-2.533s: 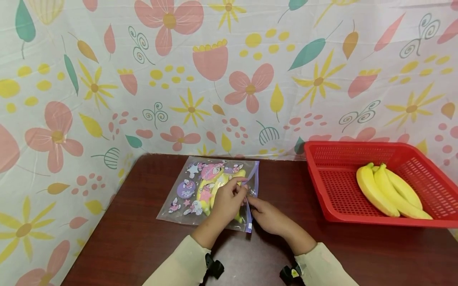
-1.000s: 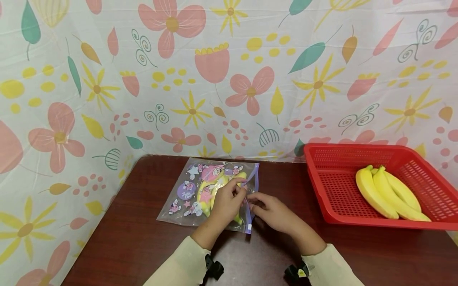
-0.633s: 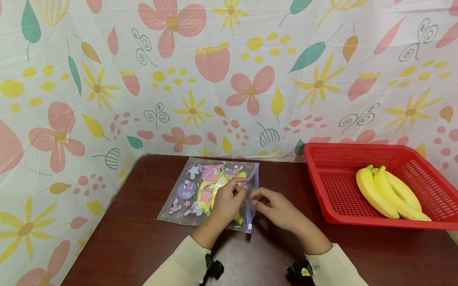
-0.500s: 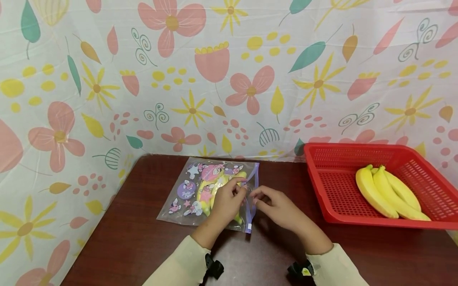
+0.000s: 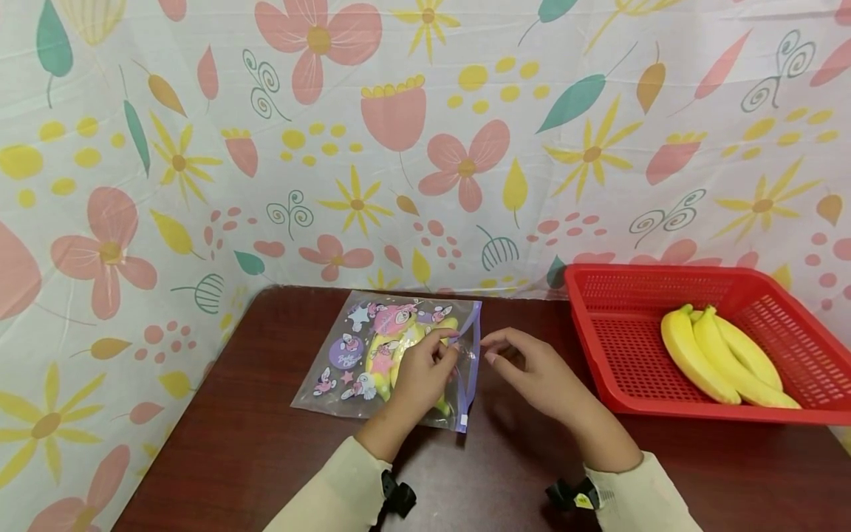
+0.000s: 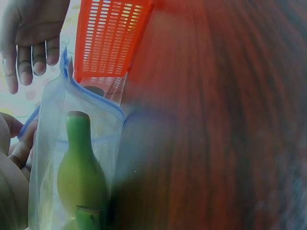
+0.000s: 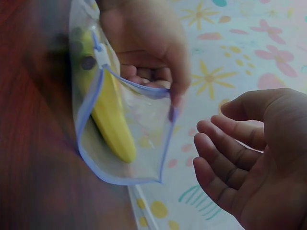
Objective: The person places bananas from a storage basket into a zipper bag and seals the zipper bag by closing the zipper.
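Note:
A clear zip bag (image 5: 349, 355) with cartoon prints and a purple zip edge lies on the table. Yellow bananas (image 7: 115, 127) with green stems are inside it. My left hand (image 5: 425, 369) pinches the upper layer at the bag's mouth, which gapes in the right wrist view. The white slider (image 7: 101, 56) sits at the near end of the zip. Just right of the purple edge is my right hand (image 5: 541, 373), fingers loosely bent and holding nothing; its palm shows in the right wrist view.
At the right, a red plastic basket (image 5: 691, 408) holds several bananas (image 5: 721, 362). A flower-printed cloth (image 5: 425, 148) hangs behind and to the left of the dark wooden table (image 5: 226, 443).
My right hand has drawn away from the bag's mouth, to the right and slightly up, with its fingers spreading. The left hand and the bag stay put.

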A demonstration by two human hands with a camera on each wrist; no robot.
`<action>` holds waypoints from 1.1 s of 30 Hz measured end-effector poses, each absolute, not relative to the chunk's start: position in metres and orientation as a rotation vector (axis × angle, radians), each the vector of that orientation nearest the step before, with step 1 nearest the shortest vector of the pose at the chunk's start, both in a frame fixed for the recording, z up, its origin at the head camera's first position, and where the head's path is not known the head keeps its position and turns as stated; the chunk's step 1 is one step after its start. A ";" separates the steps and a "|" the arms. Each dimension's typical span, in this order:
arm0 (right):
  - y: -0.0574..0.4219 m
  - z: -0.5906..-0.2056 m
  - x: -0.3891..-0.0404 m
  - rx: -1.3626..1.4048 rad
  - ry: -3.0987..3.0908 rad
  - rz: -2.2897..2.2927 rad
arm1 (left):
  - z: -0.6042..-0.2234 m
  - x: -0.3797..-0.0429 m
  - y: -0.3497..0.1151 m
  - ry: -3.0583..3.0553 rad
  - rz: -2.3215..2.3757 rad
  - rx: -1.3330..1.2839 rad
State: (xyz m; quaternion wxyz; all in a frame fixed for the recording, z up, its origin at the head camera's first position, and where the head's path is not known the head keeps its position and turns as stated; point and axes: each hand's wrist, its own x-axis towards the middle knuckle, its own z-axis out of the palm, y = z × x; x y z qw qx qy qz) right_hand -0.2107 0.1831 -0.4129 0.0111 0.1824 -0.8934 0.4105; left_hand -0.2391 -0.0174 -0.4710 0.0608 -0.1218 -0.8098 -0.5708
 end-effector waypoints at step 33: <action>0.250 -0.388 -0.215 0.354 -2.675 0.965 | -0.469 -0.238 -0.018 -2.438 -1.735 -0.381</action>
